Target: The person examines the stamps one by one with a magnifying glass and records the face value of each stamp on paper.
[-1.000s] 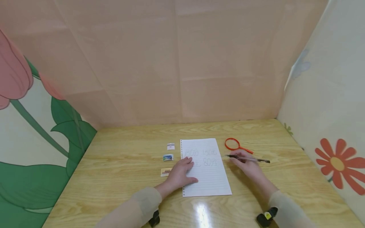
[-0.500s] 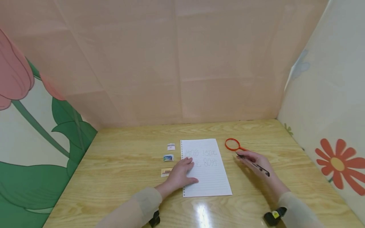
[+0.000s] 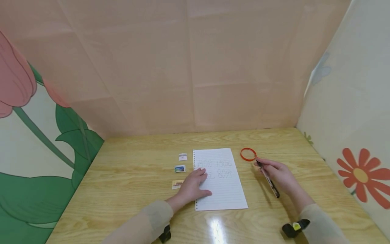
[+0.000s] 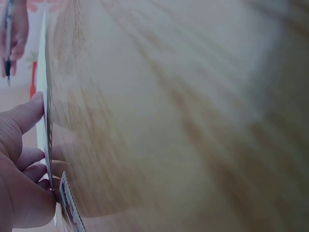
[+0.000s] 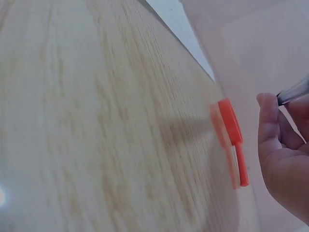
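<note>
My left hand (image 3: 190, 185) rests with relaxed fingers on the left part of a lined sheet of paper (image 3: 222, 195), which bears handwritten figures. My right hand (image 3: 277, 173) pinches a pen (image 3: 269, 181), held off the paper to its right. A red magnifying glass (image 3: 248, 160) lies on the table just beyond the right fingers, its handle hidden by that hand in the head view. In the right wrist view the magnifying glass (image 5: 229, 123) appears apart from the hand. The left wrist view shows the pen (image 4: 8, 48) tip pointing down.
Left of the sheet lie three small stamps in a column: a pale one (image 3: 182, 157), a blue-green one (image 3: 179, 168) and a yellowish one (image 3: 177, 184), partly covered by the left hand. The wooden table (image 3: 131, 176) meets walls at the back and sides.
My right hand has moved right, away from the sheet's edge toward the magnifying glass handle. The pen in it has swung from nearly level to steeply slanted. The left hand has stayed put.
</note>
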`<action>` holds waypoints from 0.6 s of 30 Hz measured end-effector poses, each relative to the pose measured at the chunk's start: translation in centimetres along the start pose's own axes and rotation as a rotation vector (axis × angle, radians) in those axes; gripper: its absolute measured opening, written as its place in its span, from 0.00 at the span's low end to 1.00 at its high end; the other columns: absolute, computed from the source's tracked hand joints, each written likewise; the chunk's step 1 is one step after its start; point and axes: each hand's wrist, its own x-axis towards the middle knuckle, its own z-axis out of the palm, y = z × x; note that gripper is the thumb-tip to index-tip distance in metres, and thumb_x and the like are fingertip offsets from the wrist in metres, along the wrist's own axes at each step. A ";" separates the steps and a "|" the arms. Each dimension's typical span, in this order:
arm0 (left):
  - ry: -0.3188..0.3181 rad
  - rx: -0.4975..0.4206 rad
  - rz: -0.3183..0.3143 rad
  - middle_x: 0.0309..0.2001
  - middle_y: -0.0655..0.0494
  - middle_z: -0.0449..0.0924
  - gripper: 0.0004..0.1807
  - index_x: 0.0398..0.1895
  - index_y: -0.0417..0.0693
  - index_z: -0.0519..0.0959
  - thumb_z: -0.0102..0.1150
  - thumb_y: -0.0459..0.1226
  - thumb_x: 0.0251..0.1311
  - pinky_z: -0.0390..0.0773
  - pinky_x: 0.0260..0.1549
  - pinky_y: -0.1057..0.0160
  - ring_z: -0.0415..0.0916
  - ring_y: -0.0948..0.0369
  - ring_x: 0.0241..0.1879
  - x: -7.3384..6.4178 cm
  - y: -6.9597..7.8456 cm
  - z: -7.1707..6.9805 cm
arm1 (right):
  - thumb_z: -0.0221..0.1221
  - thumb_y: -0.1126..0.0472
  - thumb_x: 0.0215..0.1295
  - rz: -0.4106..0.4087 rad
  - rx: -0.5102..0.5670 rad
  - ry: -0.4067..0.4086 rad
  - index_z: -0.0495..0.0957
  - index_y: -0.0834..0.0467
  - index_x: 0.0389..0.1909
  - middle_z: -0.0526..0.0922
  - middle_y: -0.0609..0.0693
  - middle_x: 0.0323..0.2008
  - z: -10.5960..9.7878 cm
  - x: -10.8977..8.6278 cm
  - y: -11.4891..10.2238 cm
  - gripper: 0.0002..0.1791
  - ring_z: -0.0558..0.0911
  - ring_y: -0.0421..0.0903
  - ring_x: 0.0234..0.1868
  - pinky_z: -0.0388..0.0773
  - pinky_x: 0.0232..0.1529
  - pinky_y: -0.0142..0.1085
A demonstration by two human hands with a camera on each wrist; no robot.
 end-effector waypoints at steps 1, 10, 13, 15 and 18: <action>0.002 0.002 0.003 0.72 0.47 0.64 0.40 0.66 0.38 0.72 0.73 0.50 0.54 0.58 0.70 0.51 0.56 0.51 0.73 0.0 0.0 0.0 | 0.49 0.65 0.77 0.004 0.016 0.001 0.64 0.74 0.67 0.82 0.56 0.55 0.0 0.0 0.1 0.24 0.83 0.41 0.47 0.82 0.48 0.33; -0.003 0.006 -0.001 0.72 0.48 0.64 0.40 0.67 0.39 0.72 0.72 0.50 0.54 0.57 0.71 0.51 0.55 0.51 0.73 0.1 -0.1 0.1 | 0.59 0.58 0.72 0.013 -0.098 0.040 0.71 0.69 0.64 0.85 0.52 0.52 -0.5 0.0 0.9 0.26 0.79 0.31 0.49 0.79 0.42 0.26; -0.009 0.000 -0.004 0.72 0.48 0.63 0.40 0.67 0.39 0.72 0.72 0.50 0.55 0.57 0.71 0.51 0.55 0.51 0.73 0.1 0.0 0.1 | 0.60 0.57 0.71 0.002 -0.178 0.071 0.71 0.67 0.64 0.84 0.56 0.52 -1.1 0.1 1.2 0.26 0.80 0.31 0.48 0.80 0.41 0.28; -0.005 0.004 -0.001 0.72 0.48 0.64 0.40 0.67 0.39 0.72 0.72 0.50 0.55 0.57 0.71 0.51 0.56 0.51 0.73 0.1 0.0 0.1 | 0.61 0.58 0.71 -0.008 -0.209 0.094 0.71 0.67 0.64 0.84 0.58 0.52 -1.6 0.2 1.4 0.27 0.81 0.33 0.47 0.80 0.39 0.29; -0.005 0.004 -0.003 0.72 0.48 0.64 0.40 0.67 0.39 0.72 0.72 0.50 0.55 0.57 0.71 0.51 0.55 0.51 0.73 0.1 0.0 0.1 | 0.61 0.59 0.70 -0.012 -0.227 0.137 0.69 0.68 0.65 0.84 0.61 0.51 -2.5 0.4 1.6 0.28 0.82 0.32 0.45 0.80 0.38 0.29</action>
